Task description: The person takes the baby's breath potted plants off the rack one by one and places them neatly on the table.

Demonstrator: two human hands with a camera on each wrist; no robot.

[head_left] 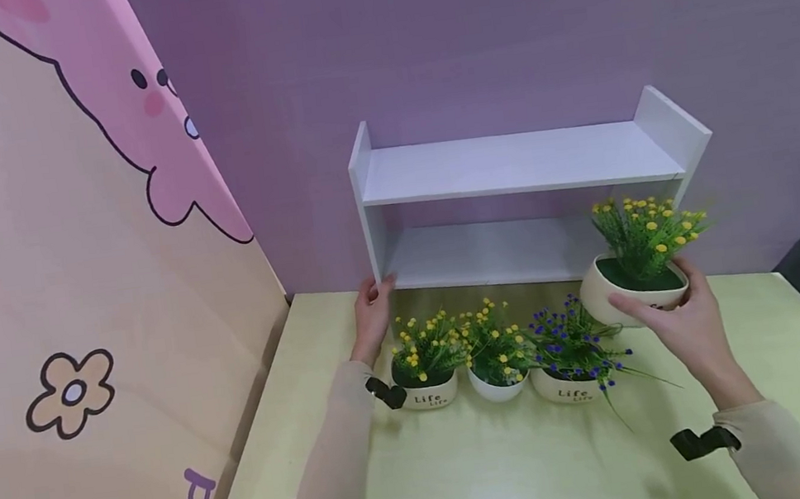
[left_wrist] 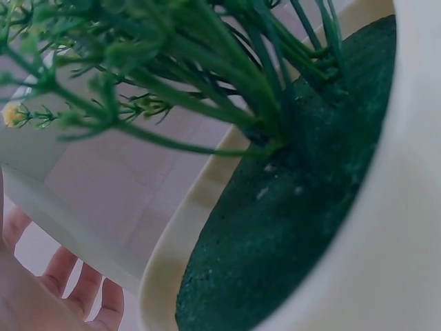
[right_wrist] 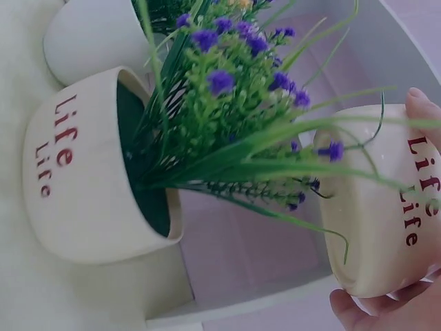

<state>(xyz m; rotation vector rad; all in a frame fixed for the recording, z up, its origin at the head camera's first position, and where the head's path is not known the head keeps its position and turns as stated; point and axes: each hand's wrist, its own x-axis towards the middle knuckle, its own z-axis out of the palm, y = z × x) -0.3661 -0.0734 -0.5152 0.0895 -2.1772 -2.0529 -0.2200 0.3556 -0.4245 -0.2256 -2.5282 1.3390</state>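
Observation:
My right hand (head_left: 690, 330) grips a cream oval flowerpot (head_left: 600, 295) with yellow artificial flowers, its thumb on the front side. This pot is raised off the table, just before the right end of a white two-tier shelf (head_left: 517, 162). In the right wrist view, the held pot (right_wrist: 375, 200) shows red "Life" lettering. My left hand (head_left: 373, 319) holds the shelf's lower left corner; the left wrist view shows its fingers (left_wrist: 86, 289) at the white panel, partly cut off. Below the shelf stands a purple-flowered pot (head_left: 570, 385), its leaves overlapping the held pot.
Two more pots stand left of the purple one: a cream yellow-flowered pot (head_left: 429, 396) near my left wrist and a round white pot (head_left: 499, 387). A purple wall (head_left: 494, 38) rises behind the shelf. A decorated panel (head_left: 111, 276) borders the table (head_left: 488, 480) on the left.

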